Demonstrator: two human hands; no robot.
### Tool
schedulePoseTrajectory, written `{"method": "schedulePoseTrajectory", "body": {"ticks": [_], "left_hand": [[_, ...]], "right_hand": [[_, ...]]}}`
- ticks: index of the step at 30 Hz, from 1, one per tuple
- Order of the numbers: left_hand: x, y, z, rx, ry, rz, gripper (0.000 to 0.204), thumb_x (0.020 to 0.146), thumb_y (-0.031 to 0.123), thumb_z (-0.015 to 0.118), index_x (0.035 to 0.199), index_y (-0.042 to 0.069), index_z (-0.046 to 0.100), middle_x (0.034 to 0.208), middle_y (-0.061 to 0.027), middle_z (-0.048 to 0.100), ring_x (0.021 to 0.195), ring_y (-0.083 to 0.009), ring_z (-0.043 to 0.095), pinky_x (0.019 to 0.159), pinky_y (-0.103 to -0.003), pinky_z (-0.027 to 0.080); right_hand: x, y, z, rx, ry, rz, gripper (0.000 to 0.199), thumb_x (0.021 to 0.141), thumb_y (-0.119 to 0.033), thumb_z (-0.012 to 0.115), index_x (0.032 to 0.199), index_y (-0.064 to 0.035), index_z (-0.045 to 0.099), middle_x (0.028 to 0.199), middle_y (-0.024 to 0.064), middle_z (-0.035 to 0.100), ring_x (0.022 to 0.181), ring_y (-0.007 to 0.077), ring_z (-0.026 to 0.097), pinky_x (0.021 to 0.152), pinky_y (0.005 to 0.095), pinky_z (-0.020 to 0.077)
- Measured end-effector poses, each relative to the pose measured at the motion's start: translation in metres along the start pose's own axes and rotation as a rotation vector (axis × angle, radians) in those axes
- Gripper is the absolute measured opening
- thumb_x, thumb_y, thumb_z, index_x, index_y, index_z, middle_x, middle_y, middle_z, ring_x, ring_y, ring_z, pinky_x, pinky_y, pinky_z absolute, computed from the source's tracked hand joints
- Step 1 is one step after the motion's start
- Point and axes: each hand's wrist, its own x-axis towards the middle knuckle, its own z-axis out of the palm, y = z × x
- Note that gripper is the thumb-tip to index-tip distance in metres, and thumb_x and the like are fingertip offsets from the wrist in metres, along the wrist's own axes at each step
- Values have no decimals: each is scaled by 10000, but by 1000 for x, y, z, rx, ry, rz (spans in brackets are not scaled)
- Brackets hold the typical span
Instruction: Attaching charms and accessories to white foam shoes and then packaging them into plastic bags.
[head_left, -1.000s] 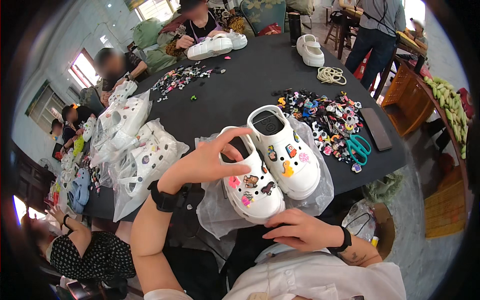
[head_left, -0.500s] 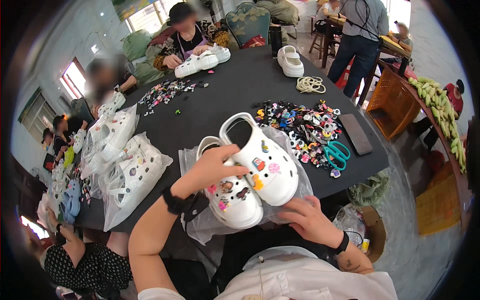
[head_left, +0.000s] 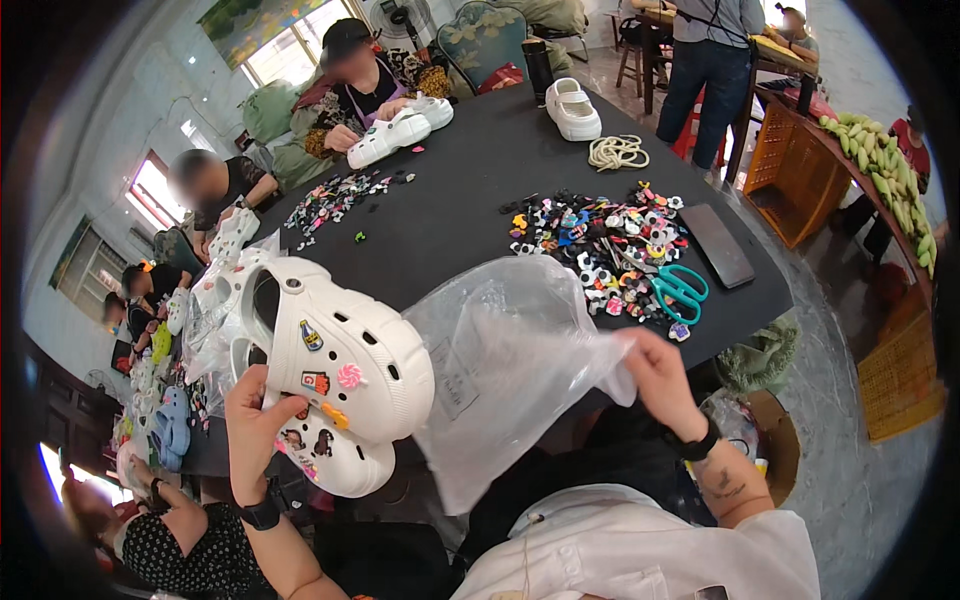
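My left hand [head_left: 258, 425] grips a pair of white clogs [head_left: 385, 375] stacked together, raised over the near left edge of the table. Colourful shoe charms, among them a pink swirl, a bottle and an orange one, sit in the holes of the clogs. My right hand [head_left: 660, 385] pinches a corner of a clear plastic bag [head_left: 500, 360], which hangs stretched out beside the clogs. The bag looks flat, and its left edge passes behind the clogs. A dark band circles each of my wrists.
Loose charms [head_left: 590, 240] lie heaped beyond the bag, with teal-handled scissors [head_left: 680, 290] and a dark flat slab [head_left: 717, 245] beside them. Farther back are cord [head_left: 618, 152], another white clog pair [head_left: 573, 110] and a black bottle [head_left: 538, 70]. A co-worker [head_left: 365, 85] handles white clogs across the black table [head_left: 450, 205].
My left hand has carried the clogs left and lifted them off the bag. My right hand has taken the bag's corner and pulled it up to the right.
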Motion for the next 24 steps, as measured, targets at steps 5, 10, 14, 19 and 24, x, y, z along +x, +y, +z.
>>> {"method": "schedulePoseTrajectory", "body": {"ticks": [5,10,14,19,24], "left_hand": [[-5,-9,4,26,-53,-53,207,771,-43,725,959,-16,643,880,-30,693,753,-81,636,702,-230,501],[2,-10,35,123,-287,-29,263,738,21,787,986,25,698,799,-27,694,633,-79,646,554,-218,500],[21,-11,72,427,-439,168,370,704,301,830,1013,129,721,617,-85,584,652,-247,495,655,-371,419],[37,-2,108,489,-387,471,465,742,261,793,1180,170,667,902,-78,642,785,-238,529,802,-372,396],[-5,12,117,554,-176,723,480,753,214,792,1214,201,658,1112,-29,631,1072,-242,519,954,-414,353]], "right_hand": [[37,-38,-17,768,79,16,359,1044,-255,457,1278,4,541,1213,90,639,1084,173,632,932,327,510],[42,-81,-49,1067,43,-365,426,1059,-327,398,1370,-44,466,1366,86,555,1247,217,549,1051,403,456],[34,-89,-53,1149,-25,-491,438,1071,-316,352,1410,-48,428,1426,94,502,1323,231,475,1116,424,382],[-2,-73,-6,889,-130,-387,504,1063,-339,343,1490,-72,325,1520,100,389,1392,272,383,1170,449,285],[-45,-66,16,927,-164,-331,536,972,-380,511,1419,-91,450,1436,127,485,1304,291,485,1088,461,378]]}}
